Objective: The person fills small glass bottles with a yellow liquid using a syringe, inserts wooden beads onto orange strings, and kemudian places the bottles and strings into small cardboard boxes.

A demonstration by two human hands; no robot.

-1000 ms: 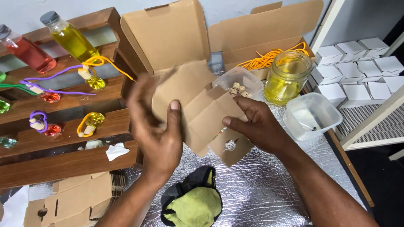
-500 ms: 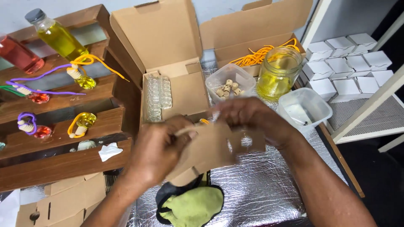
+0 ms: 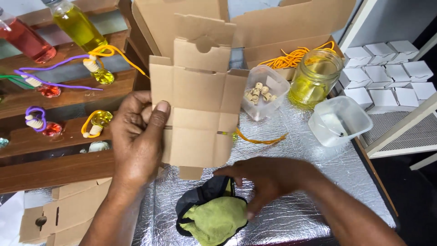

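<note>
Between our left hand's [image 3: 136, 136] thumb and fingers we are pinching an unfolded flat cardboard box blank [image 3: 198, 109], holding it upright by one edge. Below it, our right hand [image 3: 268, 180] is resting loosely, gripping nothing, fingertips touching a green cloth [image 3: 214, 223]. Beyond sit a tub of wooden beads [image 3: 261, 93] and a yellow-liquid jar [image 3: 316, 77]; a one-sided grip could let the blank sag and knock them.

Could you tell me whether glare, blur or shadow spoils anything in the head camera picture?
Head view: even, soft lighting; the silver foil mat shows scattered glints but no washed-out patch. The flat cardboard blank in the left hand is sharp, its creases clear. The right hand by the green cloth looks slightly soft. Straight edges bow a little near the corners, as at the white shelf frame.
</note>
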